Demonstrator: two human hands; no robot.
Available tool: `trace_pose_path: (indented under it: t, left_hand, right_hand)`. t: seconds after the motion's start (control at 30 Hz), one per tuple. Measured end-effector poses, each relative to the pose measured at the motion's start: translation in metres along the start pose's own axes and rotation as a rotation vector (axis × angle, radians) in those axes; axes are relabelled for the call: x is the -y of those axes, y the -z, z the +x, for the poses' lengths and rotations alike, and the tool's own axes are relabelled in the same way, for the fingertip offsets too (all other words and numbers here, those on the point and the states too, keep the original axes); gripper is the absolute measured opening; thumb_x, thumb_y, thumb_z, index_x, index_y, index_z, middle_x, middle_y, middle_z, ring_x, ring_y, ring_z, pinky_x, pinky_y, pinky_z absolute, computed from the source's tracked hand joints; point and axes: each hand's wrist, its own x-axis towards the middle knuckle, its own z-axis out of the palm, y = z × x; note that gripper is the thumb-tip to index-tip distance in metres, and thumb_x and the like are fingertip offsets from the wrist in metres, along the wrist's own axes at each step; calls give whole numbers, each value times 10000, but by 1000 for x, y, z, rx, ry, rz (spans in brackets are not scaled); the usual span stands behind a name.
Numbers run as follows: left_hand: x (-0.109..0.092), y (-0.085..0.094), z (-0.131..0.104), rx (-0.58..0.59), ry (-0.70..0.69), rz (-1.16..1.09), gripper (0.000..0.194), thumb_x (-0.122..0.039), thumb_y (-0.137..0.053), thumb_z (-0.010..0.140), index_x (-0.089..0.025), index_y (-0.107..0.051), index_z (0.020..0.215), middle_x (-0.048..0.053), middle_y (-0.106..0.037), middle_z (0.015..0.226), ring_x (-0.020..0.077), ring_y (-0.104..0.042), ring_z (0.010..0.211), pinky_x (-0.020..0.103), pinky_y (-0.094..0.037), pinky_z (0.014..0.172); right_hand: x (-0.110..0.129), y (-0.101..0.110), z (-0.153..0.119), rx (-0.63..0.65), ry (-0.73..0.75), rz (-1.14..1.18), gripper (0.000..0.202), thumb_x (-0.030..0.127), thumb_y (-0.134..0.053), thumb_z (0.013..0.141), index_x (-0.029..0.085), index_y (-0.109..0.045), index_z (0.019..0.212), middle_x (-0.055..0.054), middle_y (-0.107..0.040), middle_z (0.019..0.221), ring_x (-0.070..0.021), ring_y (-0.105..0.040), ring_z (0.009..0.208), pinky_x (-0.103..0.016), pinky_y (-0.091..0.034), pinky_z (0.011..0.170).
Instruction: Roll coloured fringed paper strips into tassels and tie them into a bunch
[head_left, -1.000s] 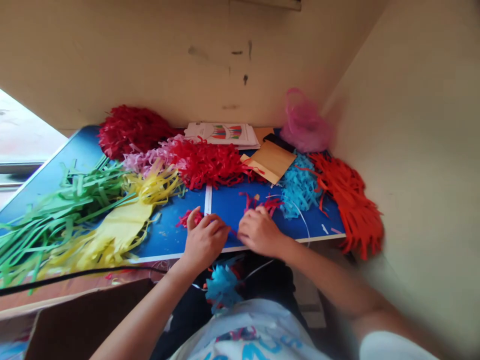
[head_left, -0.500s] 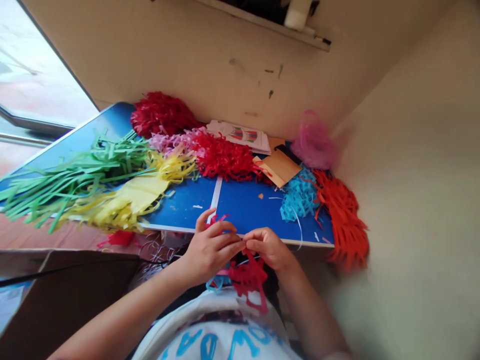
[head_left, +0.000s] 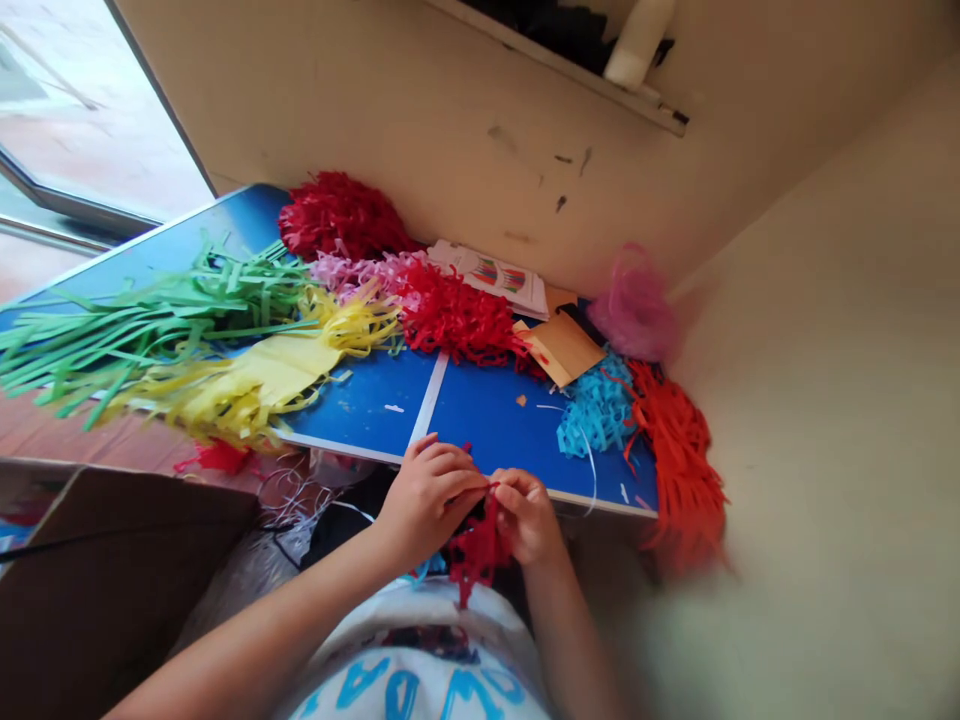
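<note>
Between my hands, at the front edge of the blue table (head_left: 495, 420), hangs a piece of red fringed tissue paper (head_left: 478, 550). My left hand (head_left: 431, 495) pinches it with the fingertips, its fingers bent and close together. From the other side my right hand (head_left: 527, 510) is closed on the same red paper, thumb against fingers. The fingertips of both hands almost meet. The red strips dangle below them in front of the white shirt (head_left: 405, 640). A bit of light blue fringe (head_left: 429, 568) shows under my left wrist, mostly hidden.
Green fringe (head_left: 172, 320), yellow fringe (head_left: 277, 370), a red fringe pile (head_left: 465, 310), blue fringe (head_left: 600, 405) and orange fringe (head_left: 679, 460) cover parts of the table. Printed sheets (head_left: 491, 275) and a brown envelope (head_left: 562, 345) lie near the wall. A cardboard box (head_left: 127, 560) stands at lower left.
The view has tilted and shifted slightly. My left fingers have drawn closer together, and the red paper now hangs a little further left under my hands.
</note>
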Motion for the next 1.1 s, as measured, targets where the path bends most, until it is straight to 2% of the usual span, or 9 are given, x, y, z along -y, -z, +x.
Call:
trace_pose_path:
  t: [0.13,0.3,0.4,0.47,0.53,0.6,0.63,0.8,1.1]
  left_hand:
    - [-4,-10,-6,-86,58,-146,146,-240,-594,902,-215,-728,849,69,-726,877,176,-656,848,344,-522,811]
    - [-7,-10,-7,-79,51,-225,132,-228,-613,886,-220,-740,925,65,-720,846,180,-642,827,368,-523,825]
    - [-2,-8,-8,-96,107,-302,100,-250,-647,865,-231,-743,887,53,-726,824,179,-643,808,373,-508,839]
    - [1,-6,-7,-132,296,-455,102,-281,-644,858,-218,-723,839,50,-718,809,181,-647,793,356,-511,801]
    - [0,-5,-5,-133,604,-742,163,-359,-635,853,-202,-667,823,44,-698,784,177,-645,734,328,-520,712]
    - [-4,-7,-4,-102,863,-1031,234,-428,-648,830,-200,-596,830,17,-661,730,146,-608,627,277,-500,604]
    - [-6,-9,-4,-87,922,-1116,268,-451,-665,813,-201,-572,837,-4,-631,692,124,-573,578,249,-477,563]
    - [-11,-18,-11,-41,797,-1015,342,-512,-663,816,-185,-576,867,-51,-514,617,71,-443,499,192,-373,484]
    - [7,-22,-11,28,833,-925,338,-511,-628,832,-180,-561,846,-48,-532,654,60,-380,489,187,-287,466]
  right_hand:
    - [-5,-5,-6,-95,65,10,309,397,-870,589,228,-666,747,38,-592,665,-62,-438,446,-191,-331,415]
    - [-10,-5,-12,-65,177,-92,237,381,-815,675,226,-642,721,37,-543,663,-86,-461,517,-212,-379,481]
    - [0,5,-1,-53,329,-375,174,380,-738,768,232,-655,731,11,-592,718,-135,-535,637,-265,-458,615]
    - [18,20,20,-123,415,-730,163,383,-658,840,232,-685,784,-23,-656,787,-177,-593,749,-302,-484,717]
    - [42,40,51,-335,485,-1191,216,359,-545,915,224,-713,928,-69,-703,954,-207,-626,894,-319,-489,793]
    - [64,59,84,-463,432,-1711,311,269,-431,969,200,-695,1118,-115,-688,1136,-220,-625,1037,-322,-477,864]
    - [71,66,99,-479,405,-1801,323,229,-424,969,188,-690,1148,-132,-682,1158,-226,-633,1035,-322,-476,860]
    - [76,81,142,-467,309,-1991,311,143,-435,942,152,-734,1030,-165,-709,1031,-241,-674,894,-324,-481,764]
    - [96,81,148,-415,234,-2102,270,126,-465,926,145,-724,997,-166,-726,996,-253,-682,903,-335,-453,768]
